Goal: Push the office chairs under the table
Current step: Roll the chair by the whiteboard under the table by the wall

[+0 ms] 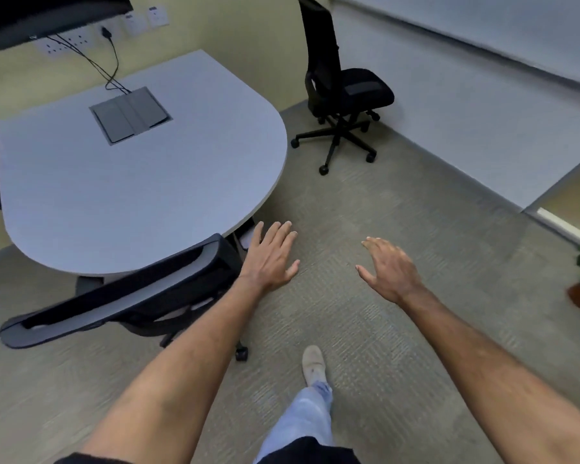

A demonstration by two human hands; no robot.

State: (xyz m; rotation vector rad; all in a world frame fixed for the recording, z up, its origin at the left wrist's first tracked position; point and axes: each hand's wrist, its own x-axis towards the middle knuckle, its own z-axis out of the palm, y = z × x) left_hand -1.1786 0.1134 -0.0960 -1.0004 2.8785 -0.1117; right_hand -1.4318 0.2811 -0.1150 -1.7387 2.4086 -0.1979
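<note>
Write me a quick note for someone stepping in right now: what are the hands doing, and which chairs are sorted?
Left hand: open, empty, beside the near chair's backrest.
Right hand: open, empty, over the carpet.
Near chair: seat tucked under the table, looks done.
Far chair: stands clear of the table by the wall, not pushed in.
A dark shape at the table's left edge may be another chair; can't tell.
Left: push in the far chair.

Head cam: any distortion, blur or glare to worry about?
Head view: strong wide-angle bending, so the table edge and wall lines curve; soft overall, near chair slightly smeared; even light, no glare, faint shadows under the far chair; both hands are readable.
</note>
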